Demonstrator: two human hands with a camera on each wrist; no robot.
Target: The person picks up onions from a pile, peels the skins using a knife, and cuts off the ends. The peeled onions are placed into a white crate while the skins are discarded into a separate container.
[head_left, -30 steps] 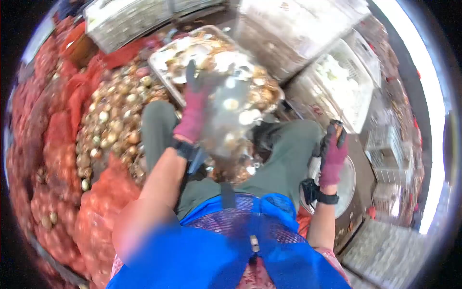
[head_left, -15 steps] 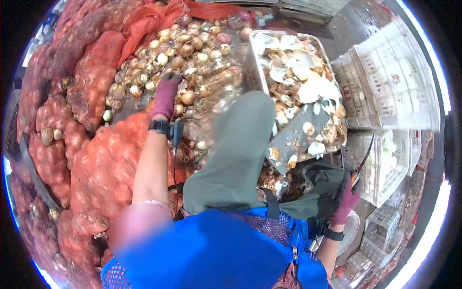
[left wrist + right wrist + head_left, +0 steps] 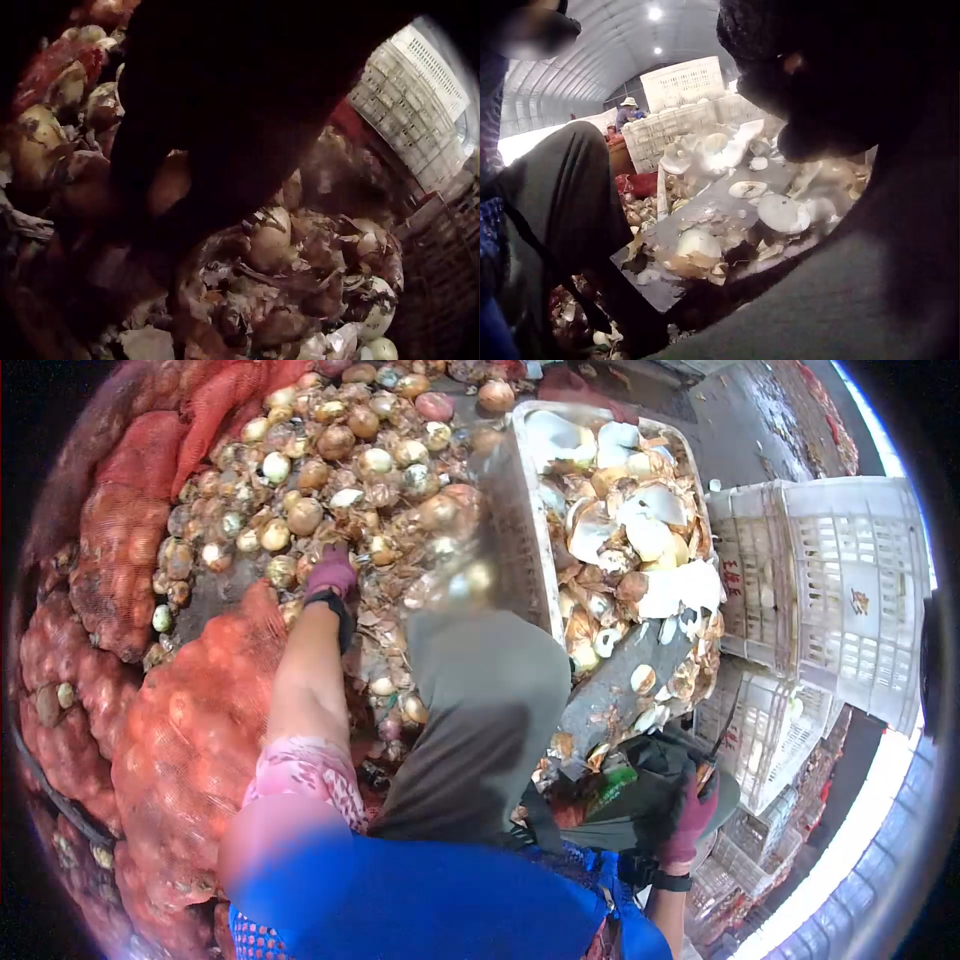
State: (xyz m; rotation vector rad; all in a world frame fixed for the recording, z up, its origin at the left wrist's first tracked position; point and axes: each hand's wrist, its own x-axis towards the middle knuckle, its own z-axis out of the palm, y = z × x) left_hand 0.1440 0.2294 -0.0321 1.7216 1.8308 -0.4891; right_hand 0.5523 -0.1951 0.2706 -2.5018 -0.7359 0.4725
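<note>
My left hand (image 3: 333,573), in a purple glove, reaches down into a heap of unpeeled onions (image 3: 305,515) on the floor. In the left wrist view that hand is a dark shape, and a brown onion (image 3: 171,182) shows in the gap between thumb and fingers; I cannot tell whether it is gripped. My gloved right hand (image 3: 688,820) holds a knife (image 3: 706,771) by its handle, the thin dark blade pointing up and away beside the right leg. A grey board (image 3: 620,685) with onion scraps lies over the near part of a white crate (image 3: 552,575) full of skins and cut pieces.
Red mesh sacks of onions (image 3: 200,730) crowd the left side. White plastic crates (image 3: 850,580) stand stacked at the right. A raised knee (image 3: 490,705) sits between the heap and the board. A person in a hat (image 3: 626,114) is far back.
The view has swung left toward the onion heap. My left hand has gone from over the white crate to the heap, then lower among the onions. My right hand keeps the knife beside the right leg.
</note>
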